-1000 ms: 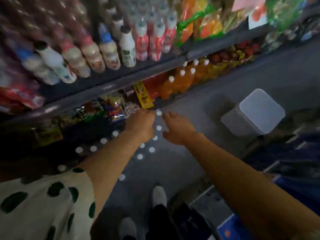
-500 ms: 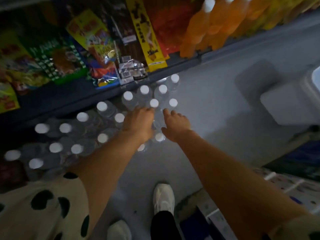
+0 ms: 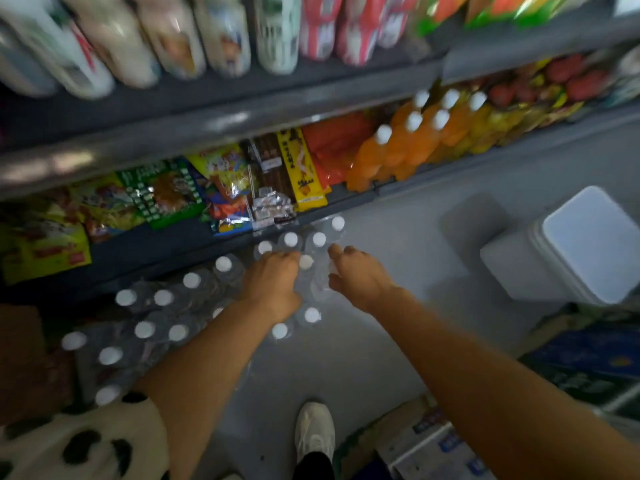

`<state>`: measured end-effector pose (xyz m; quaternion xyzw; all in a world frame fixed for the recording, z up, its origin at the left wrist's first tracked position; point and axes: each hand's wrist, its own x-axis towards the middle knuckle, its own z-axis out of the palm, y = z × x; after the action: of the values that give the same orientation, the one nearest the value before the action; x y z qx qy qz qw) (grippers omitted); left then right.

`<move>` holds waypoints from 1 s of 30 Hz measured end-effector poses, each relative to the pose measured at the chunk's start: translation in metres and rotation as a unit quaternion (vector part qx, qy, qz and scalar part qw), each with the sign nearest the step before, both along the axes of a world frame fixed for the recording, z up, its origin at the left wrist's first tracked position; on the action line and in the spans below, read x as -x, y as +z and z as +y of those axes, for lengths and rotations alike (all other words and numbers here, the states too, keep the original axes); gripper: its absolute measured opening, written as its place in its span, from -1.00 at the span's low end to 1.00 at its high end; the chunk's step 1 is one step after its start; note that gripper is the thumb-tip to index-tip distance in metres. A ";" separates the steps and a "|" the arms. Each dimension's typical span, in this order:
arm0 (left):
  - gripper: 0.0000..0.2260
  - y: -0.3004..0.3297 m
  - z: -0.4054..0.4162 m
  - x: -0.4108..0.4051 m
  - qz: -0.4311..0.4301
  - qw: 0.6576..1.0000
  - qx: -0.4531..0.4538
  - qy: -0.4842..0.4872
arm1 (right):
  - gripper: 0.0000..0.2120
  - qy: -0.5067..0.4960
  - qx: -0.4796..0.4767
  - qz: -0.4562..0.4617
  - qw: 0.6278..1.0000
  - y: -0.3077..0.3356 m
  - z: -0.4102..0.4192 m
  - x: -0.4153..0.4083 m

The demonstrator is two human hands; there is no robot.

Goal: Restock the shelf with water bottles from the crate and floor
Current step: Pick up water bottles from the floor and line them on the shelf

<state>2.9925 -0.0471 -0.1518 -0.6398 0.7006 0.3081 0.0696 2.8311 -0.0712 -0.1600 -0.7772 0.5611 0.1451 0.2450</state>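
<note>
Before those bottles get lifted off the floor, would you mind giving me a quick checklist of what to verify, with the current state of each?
1. Both hands at the water bottles: ok; left hand and right hand sit on top of the cluster.
2. Firm grip: cannot tell; fingers are blurred and partly hidden.
3. Bottles upright, caps on: ok; white caps face up.
4. Free space on the bottom shelf: not ok in view; snack packs and orange bottles fill it.
5. Footing: ok; shoe stands on bare floor, away from the bottles.
6. White bin out of the way: ok; it stands apart.
</note>
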 end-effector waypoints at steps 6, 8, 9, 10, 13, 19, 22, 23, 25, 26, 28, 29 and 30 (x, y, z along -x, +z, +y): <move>-0.55 0.170 0.005 -0.005 0.067 0.997 0.046 0.001 | -0.67 0.014 0.067 -0.070 0.995 0.230 -0.006 0.002; -0.53 0.235 0.006 -0.009 0.097 0.993 0.065 0.000 | -0.69 0.021 0.102 -0.094 0.990 0.311 -0.004 -0.002; -0.52 0.264 0.005 -0.012 0.113 0.991 0.073 0.001 | -0.70 0.027 0.113 -0.101 0.988 0.350 -0.003 -0.006; -0.49 0.294 0.006 -0.014 0.134 0.988 0.081 0.003 | -0.72 0.034 0.125 -0.107 0.986 0.389 -0.001 -0.010; -0.37 0.381 0.013 -0.023 0.222 0.969 0.105 0.000 | -0.76 0.053 0.181 -0.123 0.974 0.498 0.008 -0.025; -0.44 0.522 0.033 -0.054 0.328 0.931 0.153 0.038 | -0.72 0.060 0.305 -0.169 0.935 0.673 0.035 -0.067; -0.42 0.581 0.046 -0.073 0.363 0.909 0.198 0.052 | -0.66 0.058 0.355 -0.164 0.919 0.739 0.052 -0.089; -0.40 0.601 0.051 -0.080 0.372 0.902 0.212 0.047 | -0.65 0.056 0.367 -0.157 0.915 0.759 0.057 -0.096; -0.48 0.637 0.059 -0.095 0.391 0.894 0.216 0.037 | -0.68 0.057 0.378 -0.173 0.908 0.796 0.068 -0.108; -0.54 0.653 0.062 -0.103 0.395 0.893 0.214 0.027 | -0.66 0.059 0.378 -0.183 0.906 0.812 0.072 -0.113; -0.62 0.683 0.066 -0.122 0.400 0.893 0.207 0.009 | -0.67 0.074 0.370 -0.191 0.906 0.841 0.078 -0.122; -0.62 0.695 0.068 -0.131 0.402 0.892 0.205 -0.004 | -0.71 0.083 0.358 -0.210 0.906 0.852 0.081 -0.126; -0.59 0.706 0.069 -0.139 0.403 0.892 0.204 -0.012 | -0.74 0.096 0.339 -0.241 0.904 0.862 0.083 -0.129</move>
<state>3.1314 0.0219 0.5543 -0.4520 0.7237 0.3892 -0.3471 2.9600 0.0114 0.7023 -0.8748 0.4230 -0.2226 0.0796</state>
